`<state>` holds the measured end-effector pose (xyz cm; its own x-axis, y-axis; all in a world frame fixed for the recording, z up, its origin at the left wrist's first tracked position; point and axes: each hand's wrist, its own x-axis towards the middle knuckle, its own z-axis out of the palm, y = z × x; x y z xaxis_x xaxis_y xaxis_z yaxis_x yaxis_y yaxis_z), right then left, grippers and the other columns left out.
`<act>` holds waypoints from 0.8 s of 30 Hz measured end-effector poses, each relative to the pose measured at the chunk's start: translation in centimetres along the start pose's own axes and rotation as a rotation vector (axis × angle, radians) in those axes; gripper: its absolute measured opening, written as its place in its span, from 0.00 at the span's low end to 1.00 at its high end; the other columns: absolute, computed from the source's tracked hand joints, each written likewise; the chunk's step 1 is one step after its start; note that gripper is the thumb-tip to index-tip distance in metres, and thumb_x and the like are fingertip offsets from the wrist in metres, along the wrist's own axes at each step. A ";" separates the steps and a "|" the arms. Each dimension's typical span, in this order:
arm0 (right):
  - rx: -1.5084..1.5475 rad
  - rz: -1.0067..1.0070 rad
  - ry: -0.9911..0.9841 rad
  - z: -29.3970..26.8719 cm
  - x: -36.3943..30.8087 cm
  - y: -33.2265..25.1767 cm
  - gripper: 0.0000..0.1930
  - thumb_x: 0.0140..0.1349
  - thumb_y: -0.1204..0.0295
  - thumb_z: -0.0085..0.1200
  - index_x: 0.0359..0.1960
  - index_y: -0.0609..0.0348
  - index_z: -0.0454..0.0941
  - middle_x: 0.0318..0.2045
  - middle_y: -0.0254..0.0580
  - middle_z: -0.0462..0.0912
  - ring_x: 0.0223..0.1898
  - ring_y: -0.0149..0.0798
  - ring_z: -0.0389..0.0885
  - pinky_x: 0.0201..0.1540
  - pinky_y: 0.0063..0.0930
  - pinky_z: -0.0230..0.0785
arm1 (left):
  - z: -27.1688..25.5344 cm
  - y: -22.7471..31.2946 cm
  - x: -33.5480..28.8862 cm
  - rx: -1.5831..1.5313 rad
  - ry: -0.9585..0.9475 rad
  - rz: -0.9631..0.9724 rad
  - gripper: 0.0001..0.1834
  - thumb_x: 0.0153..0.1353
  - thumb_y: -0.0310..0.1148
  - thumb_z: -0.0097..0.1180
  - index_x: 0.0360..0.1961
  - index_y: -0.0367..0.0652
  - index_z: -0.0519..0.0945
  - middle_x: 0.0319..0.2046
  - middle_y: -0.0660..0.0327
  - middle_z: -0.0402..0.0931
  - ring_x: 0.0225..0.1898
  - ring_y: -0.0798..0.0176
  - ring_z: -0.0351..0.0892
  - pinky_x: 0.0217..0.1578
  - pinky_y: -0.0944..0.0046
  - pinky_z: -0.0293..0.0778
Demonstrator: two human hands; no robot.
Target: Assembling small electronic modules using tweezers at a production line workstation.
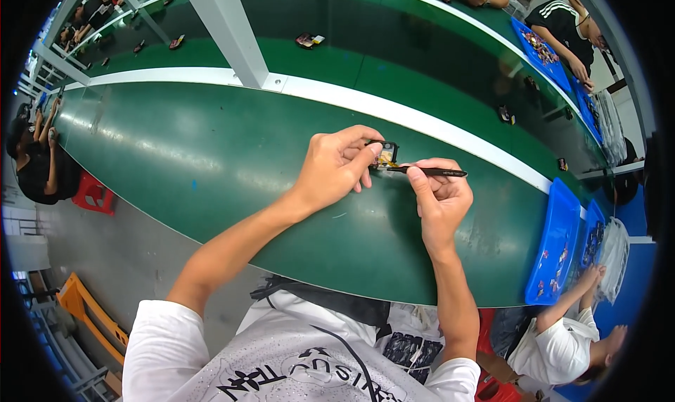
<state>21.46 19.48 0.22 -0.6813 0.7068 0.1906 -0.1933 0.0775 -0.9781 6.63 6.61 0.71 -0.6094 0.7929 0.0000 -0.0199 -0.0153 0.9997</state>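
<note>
Over the green tabletop (281, 142), my left hand (334, 164) is closed on a small black-framed electronic part (386, 154), its thumb and fingers pinching the part's left side. A pale inside with some yellow shows within the black frame. My right hand (443, 195) grips black tweezers (436, 171) between thumb and fingers, held nearly level. The tweezers' tip points left and meets the lower edge of the part. Exactly what the tip touches is too small to make out.
Blue trays (555, 244) with small parts stand at the table's right end, beside a co-worker in a white shirt (562, 346). Beyond a white rail (337, 103) and grey post (228, 33), a dark green belt carries several small devices (309, 41). Another co-worker (42, 163) sits far left.
</note>
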 end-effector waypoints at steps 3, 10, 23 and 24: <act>-0.055 0.001 0.007 0.0 0.0 0.1 0.08 0.63 0.81 0.66 0.40 0.67 0.79 0.34 0.41 0.87 0.26 0.18 0.74 0.29 0.13 0.65 | 0.2 -0.3 -0.2 0.004 0.004 0.016 0.11 0.70 0.24 0.56 0.48 0.27 0.80 0.34 0.53 0.85 0.22 0.69 0.82 0.19 0.70 0.75; -0.142 -0.077 0.041 0.1 0.0 0.6 0.07 0.62 0.80 0.67 0.39 0.66 0.80 0.29 0.33 0.84 0.21 0.16 0.66 0.24 0.13 0.56 | 0.3 -0.4 -0.4 0.036 0.023 0.055 0.11 0.70 0.24 0.56 0.48 0.26 0.79 0.34 0.52 0.85 0.23 0.68 0.82 0.19 0.69 0.76; 0.060 0.209 0.012 -0.2 0.3 -0.4 0.06 0.64 0.81 0.64 0.40 0.67 0.80 0.31 0.37 0.84 0.28 0.20 0.77 0.26 0.13 0.61 | 0.6 -0.6 -0.6 0.009 -0.017 0.101 0.10 0.70 0.22 0.55 0.49 0.27 0.80 0.34 0.53 0.85 0.24 0.68 0.83 0.20 0.70 0.77; 0.067 0.213 0.012 -0.2 0.3 -0.4 0.06 0.64 0.81 0.64 0.40 0.68 0.80 0.32 0.38 0.84 0.29 0.21 0.79 0.28 0.13 0.64 | 0.6 -0.6 -0.6 0.009 -0.018 0.100 0.10 0.70 0.22 0.55 0.49 0.27 0.80 0.34 0.53 0.85 0.24 0.68 0.83 0.20 0.70 0.77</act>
<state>21.48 19.82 0.70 -0.7037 0.7102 -0.0213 -0.0922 -0.1209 -0.9884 7.51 6.53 0.17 -0.5940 0.7982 0.0999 0.0474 -0.0893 0.9949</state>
